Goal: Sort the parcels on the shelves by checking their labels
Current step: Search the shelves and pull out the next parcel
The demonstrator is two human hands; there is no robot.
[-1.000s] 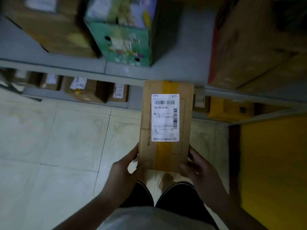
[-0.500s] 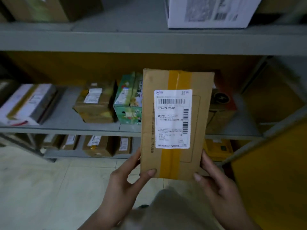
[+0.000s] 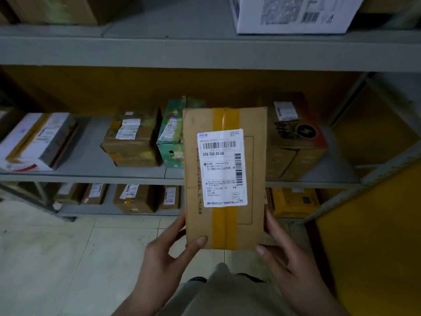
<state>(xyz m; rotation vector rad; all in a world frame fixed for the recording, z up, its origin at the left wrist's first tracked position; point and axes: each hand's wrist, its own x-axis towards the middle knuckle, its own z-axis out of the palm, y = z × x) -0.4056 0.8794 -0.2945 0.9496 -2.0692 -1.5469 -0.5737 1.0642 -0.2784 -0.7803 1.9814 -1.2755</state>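
the left hand [image 3: 168, 265] and right hand [image 3: 289, 270] hold a flat brown parcel [image 3: 255, 179] upright by its lower end, in the air in front of the shelves and touching none of them. the left thumb presses the front face by the lower left corner, with the fingers curled round the left edge. the right thumb sits at the lower right corner and the fingers lie up along the right edge. a white label [image 3: 222, 167] faces the camera over a strip of yellow tape [image 3: 224, 226] that runs top to bottom.

below and to the left is open tiled floor [image 3: 68, 258]; a yellow panel [image 3: 376, 247] stands close on the right.

behind the parcel, the bottom shelf holds a row of small brown boxes [image 3: 134, 198] and a yellow box [image 3: 293, 201]. on the middle shelf [image 3: 91, 175] a white box [image 3: 34, 140] lies well apart from a brown box [image 3: 132, 142], bare shelf between them; a green box [image 3: 170, 137] stands just beside the brown one. a box with a lightning mark [image 3: 296, 144] sits right of the parcel, with bare shelf beyond it. a large white box [image 3: 293, 12] stands at the top shelf [image 3: 182, 53] front edge.
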